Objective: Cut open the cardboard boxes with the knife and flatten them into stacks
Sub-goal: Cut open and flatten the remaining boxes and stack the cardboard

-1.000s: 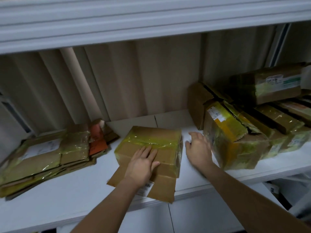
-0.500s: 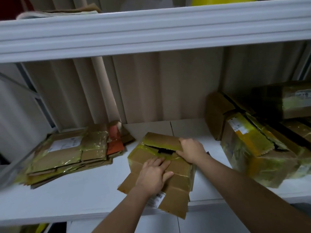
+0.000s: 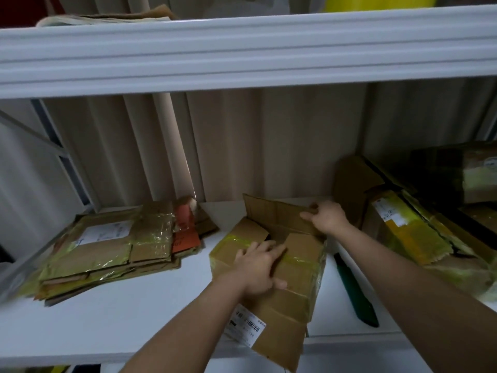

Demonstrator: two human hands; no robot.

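Now: left hand [image 3: 256,267] flat on box [image 3: 290,278] | right hand [image 3: 326,218] pinching its raised flap [image 3: 274,214]

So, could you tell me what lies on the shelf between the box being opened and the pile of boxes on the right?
In the head view, the knife with a dark green handle lies on the bare white shelf between the open box and the right-hand pile.
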